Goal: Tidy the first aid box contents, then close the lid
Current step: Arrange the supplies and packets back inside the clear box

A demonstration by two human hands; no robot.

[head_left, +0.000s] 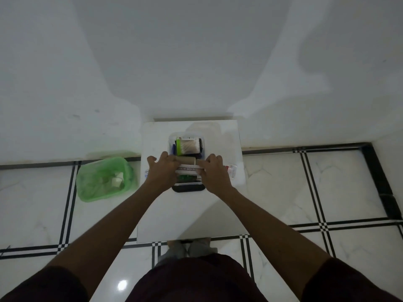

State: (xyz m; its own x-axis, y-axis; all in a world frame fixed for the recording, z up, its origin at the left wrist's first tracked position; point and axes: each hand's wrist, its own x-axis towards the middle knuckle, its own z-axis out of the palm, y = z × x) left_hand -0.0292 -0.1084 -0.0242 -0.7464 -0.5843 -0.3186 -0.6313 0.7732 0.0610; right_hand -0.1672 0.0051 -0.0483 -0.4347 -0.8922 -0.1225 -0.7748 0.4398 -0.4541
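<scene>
Fingers (201, 164) of the right hand (214, 172) and those of the left hand (162, 171) curl around the two ends of a brown roll (187, 160) and a white carton (189, 169) with red lettering, holding both across the near part of the open first aid box (187, 147). That clear box sits at the far middle of a small white table (189, 210), its far half packed with a tub of cotton swabs (188, 146) with a green band. A dark lid (188, 188) lies flat just near of the hands. A small white sachet (231, 170) rests on the tabletop right of the right hand. Beyond the table rises a plain white wall (196, 51). White marble-look floor tiles (327, 188) with black striped borders surround the table. Left of it stands a green bin (104, 179) holding scraps.
</scene>
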